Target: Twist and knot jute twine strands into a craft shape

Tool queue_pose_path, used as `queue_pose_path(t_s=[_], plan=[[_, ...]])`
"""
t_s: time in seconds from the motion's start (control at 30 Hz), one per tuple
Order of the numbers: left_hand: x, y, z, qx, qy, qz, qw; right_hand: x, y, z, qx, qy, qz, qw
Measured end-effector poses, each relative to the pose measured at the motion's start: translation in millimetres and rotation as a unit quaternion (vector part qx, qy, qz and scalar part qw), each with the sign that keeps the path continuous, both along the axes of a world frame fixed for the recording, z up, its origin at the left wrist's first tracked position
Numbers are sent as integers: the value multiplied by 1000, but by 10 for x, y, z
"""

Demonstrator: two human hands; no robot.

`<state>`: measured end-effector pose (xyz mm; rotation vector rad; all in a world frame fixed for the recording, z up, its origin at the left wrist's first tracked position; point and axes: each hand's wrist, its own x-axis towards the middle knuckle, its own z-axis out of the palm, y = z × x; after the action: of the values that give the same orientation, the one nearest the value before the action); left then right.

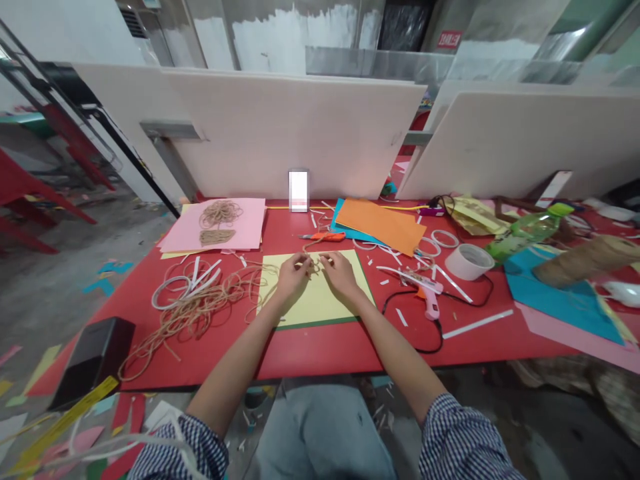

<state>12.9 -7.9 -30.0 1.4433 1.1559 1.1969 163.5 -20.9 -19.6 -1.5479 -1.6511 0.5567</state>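
Both hands meet over a sheet of yellow paper [320, 303] on the red table. My left hand [295, 273] pinches a piece of tan twine [315, 265] between thumb and fingers. From the other side, my right hand [337, 272] has its fingertips closed on the same twine. Just beyond the hands lies a cutter with an orange handle [327, 237]. A loose heap of twine [200, 310] spreads to the left, and a strand from it runs onto the yellow paper.
Pink paper [247, 223] with coiled twine is at back left. Orange paper [383, 223] lies at back right. Rightward are a pink glue gun [430, 293] with its cord, a tape roll [469, 261], a green bottle [530, 233] and a twine spool [585, 261]. A phone [299, 190] stands behind.
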Motion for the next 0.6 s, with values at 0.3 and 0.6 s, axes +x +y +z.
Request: queue_pose_path(t_s=[0.3,0.6], plan=[[-46,82,-71,1,-7,-57,998,-37,-20,-5,17,96,13,995],[-87,62,-99,-10,15,-112,994,-86,-93,47,39,148,84,985]])
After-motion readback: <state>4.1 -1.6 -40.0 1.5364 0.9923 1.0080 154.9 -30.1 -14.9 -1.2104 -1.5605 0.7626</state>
